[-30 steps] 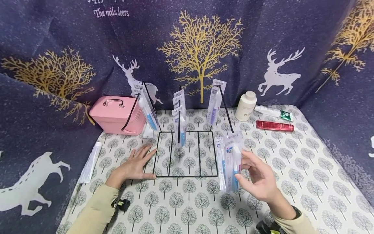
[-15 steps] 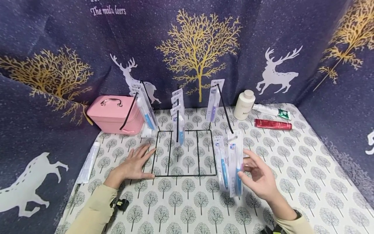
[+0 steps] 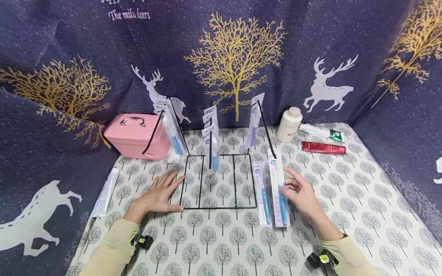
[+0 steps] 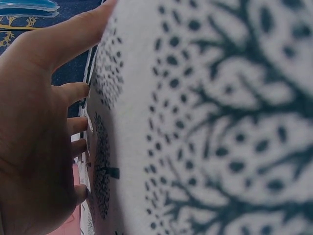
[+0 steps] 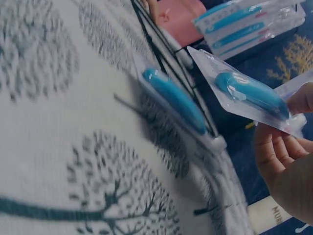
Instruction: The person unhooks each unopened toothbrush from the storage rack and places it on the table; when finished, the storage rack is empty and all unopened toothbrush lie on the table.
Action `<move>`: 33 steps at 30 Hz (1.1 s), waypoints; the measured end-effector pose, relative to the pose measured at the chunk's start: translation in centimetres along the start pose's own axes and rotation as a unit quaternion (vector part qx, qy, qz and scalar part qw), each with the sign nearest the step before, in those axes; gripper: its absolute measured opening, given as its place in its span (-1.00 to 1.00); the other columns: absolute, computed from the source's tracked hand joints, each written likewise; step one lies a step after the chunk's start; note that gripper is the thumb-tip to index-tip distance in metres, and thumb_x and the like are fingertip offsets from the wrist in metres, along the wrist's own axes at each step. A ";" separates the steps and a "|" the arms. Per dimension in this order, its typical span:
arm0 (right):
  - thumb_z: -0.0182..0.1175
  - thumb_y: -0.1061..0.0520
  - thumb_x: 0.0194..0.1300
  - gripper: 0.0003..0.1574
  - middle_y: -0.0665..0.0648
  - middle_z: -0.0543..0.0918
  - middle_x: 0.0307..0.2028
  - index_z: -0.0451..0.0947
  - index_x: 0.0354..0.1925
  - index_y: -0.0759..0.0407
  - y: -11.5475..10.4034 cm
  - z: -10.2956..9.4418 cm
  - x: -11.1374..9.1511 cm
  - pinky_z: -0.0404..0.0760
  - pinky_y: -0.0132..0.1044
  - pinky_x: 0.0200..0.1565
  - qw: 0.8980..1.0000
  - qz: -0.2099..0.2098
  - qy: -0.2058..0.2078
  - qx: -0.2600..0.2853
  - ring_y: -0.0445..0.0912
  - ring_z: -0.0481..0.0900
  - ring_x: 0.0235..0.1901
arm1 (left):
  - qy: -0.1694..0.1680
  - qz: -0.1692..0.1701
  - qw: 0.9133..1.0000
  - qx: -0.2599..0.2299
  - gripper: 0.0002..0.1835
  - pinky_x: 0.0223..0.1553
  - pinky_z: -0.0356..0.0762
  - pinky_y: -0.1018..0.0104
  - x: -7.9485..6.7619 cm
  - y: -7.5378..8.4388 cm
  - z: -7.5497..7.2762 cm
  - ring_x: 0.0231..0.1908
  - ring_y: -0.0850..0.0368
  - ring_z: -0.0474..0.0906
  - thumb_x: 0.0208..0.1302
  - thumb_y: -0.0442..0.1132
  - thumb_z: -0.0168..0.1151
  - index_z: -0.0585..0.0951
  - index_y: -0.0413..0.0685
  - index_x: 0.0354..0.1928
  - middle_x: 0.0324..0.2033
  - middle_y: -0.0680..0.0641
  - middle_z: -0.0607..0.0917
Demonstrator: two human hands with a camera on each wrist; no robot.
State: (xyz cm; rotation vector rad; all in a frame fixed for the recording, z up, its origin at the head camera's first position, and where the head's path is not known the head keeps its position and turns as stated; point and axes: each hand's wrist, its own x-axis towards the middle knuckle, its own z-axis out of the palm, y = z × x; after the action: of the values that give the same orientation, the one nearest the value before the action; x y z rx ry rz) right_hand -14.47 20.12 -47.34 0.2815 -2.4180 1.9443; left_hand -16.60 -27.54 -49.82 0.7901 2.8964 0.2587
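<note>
My right hand (image 3: pixel 302 195) pinches a packaged toothbrush (image 3: pixel 279 188) by its edge, between thumb and fingers. The pack is upright, blue handle down, and its top overlaps the tip of the right hook (image 3: pixel 267 128) of a black wire rack (image 3: pixel 221 208). Another packaged blue toothbrush (image 3: pixel 263 195) lies on the table just left of it. In the right wrist view the held pack (image 5: pixel 244 93) shows its blue handle end. My left hand (image 3: pixel 159 195) rests flat with fingers spread, thumb and fingertips at the rack's left base edge; it holds nothing.
More packaged toothbrushes hang on the left hooks (image 3: pixel 172 134), the middle hook (image 3: pixel 211 149) and far up the right hook (image 3: pixel 254 126). Behind stand a pink case (image 3: pixel 138 134) and a white bottle (image 3: pixel 289 125). Tubes lie right (image 3: pixel 323 148) and left (image 3: pixel 106 191).
The held toothbrush pack has turned to face the camera, its top shifting slightly left and up to the hook tip. The purple toothbrush on the right hook has swivelled. The left hand stays put.
</note>
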 end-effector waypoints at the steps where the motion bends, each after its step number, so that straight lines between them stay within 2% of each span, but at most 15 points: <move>1: 0.18 0.43 0.04 -0.14 0.36 0.60 -0.28 0.19 0.31 0.10 0.3 -0.1 0.2 0.63 -0.36 -0.40 1.000 0.013 0.001 0.002 -0.20 0.60 -0.39 | -0.001 0.000 1.000 0.001 0.17 0.21 -0.18 -0.42 0.0 0.0 0.0 0.37 -0.25 -0.20 -0.17 0.51 0.11 -0.01 0.03 0.41 0.41 -0.22 -0.11; 8: 0.20 0.42 0.03 -0.12 0.32 0.58 -0.33 0.15 0.31 0.17 2.1 -0.1 1.1 0.61 -0.36 -0.51 0.998 0.068 -0.013 -0.005 -0.24 0.55 -0.50 | -0.001 -0.002 1.000 -0.004 0.17 0.24 -0.18 -0.38 -0.1 0.1 -0.1 0.38 -0.22 -0.22 -0.17 0.52 0.11 -0.02 0.06 0.42 0.41 -0.19 -0.12; 13: 0.21 0.40 0.03 -0.12 0.31 0.58 -0.34 0.14 0.31 0.23 2.7 0.2 1.4 0.57 -0.40 -0.56 0.994 0.108 -0.019 -0.025 -0.25 0.51 -0.57 | -0.002 -0.001 1.000 -0.005 0.17 0.22 -0.18 -0.40 0.0 0.1 -0.1 0.38 -0.24 -0.21 -0.17 0.51 0.11 -0.02 0.05 0.42 0.41 -0.21 -0.11; 17: 0.22 0.37 0.04 -0.12 0.30 0.58 -0.33 0.12 0.31 0.26 3.0 0.3 1.7 0.54 -0.41 -0.58 0.991 0.123 -0.024 -0.053 -0.24 0.48 -0.59 | -0.003 -0.001 1.000 -0.003 0.17 0.21 -0.17 -0.41 0.1 0.0 -0.1 0.37 -0.24 -0.20 -0.16 0.52 0.10 -0.02 0.05 0.42 0.41 -0.21 -0.12; 25: 0.27 0.29 0.01 -0.16 0.21 0.62 -0.38 0.19 0.27 0.28 3.0 0.5 2.1 0.52 -0.44 -0.54 0.981 0.121 -0.024 -0.147 -0.22 0.51 -0.55 | -0.007 -0.003 1.000 0.003 0.17 0.25 -0.19 -0.37 0.2 -0.2 0.1 0.39 -0.20 -0.24 -0.17 0.54 0.06 -0.06 0.10 0.42 0.42 -0.17 -0.14; 29: 0.28 0.21 0.00 -0.17 0.11 0.62 -0.42 0.24 0.24 0.26 2.8 0.5 2.2 0.50 -0.39 -0.45 0.968 0.099 -0.026 -0.229 -0.19 0.51 -0.52 | -0.008 -0.007 1.000 0.002 0.17 0.25 -0.20 -0.37 0.2 -0.2 0.2 0.39 -0.21 -0.24 -0.18 0.54 0.07 -0.05 0.11 0.42 0.42 -0.17 -0.14; 33: 0.31 0.15 0.00 -0.16 0.07 0.61 -0.43 0.24 0.24 0.29 2.7 0.4 2.3 0.51 -0.33 -0.40 0.954 0.080 -0.033 -0.287 -0.17 0.50 -0.50 | -0.001 -0.004 1.000 -0.002 0.17 0.24 -0.20 -0.38 0.1 -0.2 0.2 0.38 -0.22 -0.21 -0.18 0.53 0.09 -0.04 0.09 0.42 0.41 -0.18 -0.12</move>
State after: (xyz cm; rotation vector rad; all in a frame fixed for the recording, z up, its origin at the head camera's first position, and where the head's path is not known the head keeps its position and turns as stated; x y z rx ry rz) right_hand -17.09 19.97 -49.73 0.1335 -2.9842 1.1921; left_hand -16.76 -27.61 -50.08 0.7790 2.8951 0.2613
